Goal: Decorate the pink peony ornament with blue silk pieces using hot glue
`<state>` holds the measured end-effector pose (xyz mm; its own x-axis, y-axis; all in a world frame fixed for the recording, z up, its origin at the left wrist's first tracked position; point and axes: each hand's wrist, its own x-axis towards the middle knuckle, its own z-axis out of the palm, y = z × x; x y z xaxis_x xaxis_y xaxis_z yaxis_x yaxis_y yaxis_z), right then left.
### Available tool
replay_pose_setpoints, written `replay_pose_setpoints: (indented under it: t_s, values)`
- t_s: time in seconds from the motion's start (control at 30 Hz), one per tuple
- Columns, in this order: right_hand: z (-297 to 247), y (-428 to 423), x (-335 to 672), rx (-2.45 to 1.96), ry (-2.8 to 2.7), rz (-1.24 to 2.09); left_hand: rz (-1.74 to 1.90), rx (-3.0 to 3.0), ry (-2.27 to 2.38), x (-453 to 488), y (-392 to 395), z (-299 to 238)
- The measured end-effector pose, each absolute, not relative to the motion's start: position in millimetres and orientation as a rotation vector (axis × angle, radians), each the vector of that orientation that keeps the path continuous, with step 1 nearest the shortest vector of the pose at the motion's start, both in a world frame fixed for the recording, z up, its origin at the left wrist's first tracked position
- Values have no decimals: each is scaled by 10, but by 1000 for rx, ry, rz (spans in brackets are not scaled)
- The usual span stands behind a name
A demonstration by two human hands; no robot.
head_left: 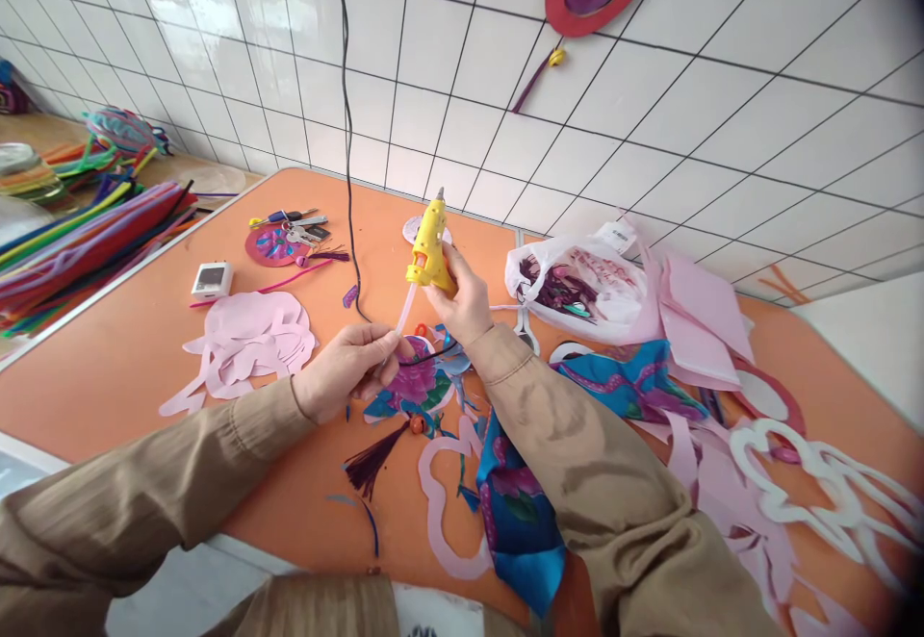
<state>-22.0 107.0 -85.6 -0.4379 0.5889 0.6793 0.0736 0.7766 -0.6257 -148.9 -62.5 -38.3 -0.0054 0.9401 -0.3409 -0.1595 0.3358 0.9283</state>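
A yellow hot glue gun (430,244) is raised above the orange table, its nozzle tilted upward and away from me. My right hand (462,302) is wrapped round its handle. At the gun's rear end a pale glue stick (407,308) sticks out, and my left hand (359,364) pinches its lower end. Below my hands lies a purple flower cut from fabric (413,375), partly covered by my fingers and the cord. Next to it rests a dark tassel (375,456) with an orange bead (418,423).
Pink cutouts (252,339), a white charger (212,279) and keys (307,231) lie left. Rightward are a plastic bag (613,300), blue floral fabric (520,512) and white frames (794,483). A black cord (347,137) hangs along the tiled wall. Pipe cleaners (87,242) lie far left.
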Motion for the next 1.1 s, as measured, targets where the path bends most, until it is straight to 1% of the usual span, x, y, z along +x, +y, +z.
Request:
replay_pose_setpoints:
  t_s: [1.1]
  values:
    - [-910,1056,-198,-559,-1992,595,1041,814,1266,-1529,-631,-373]
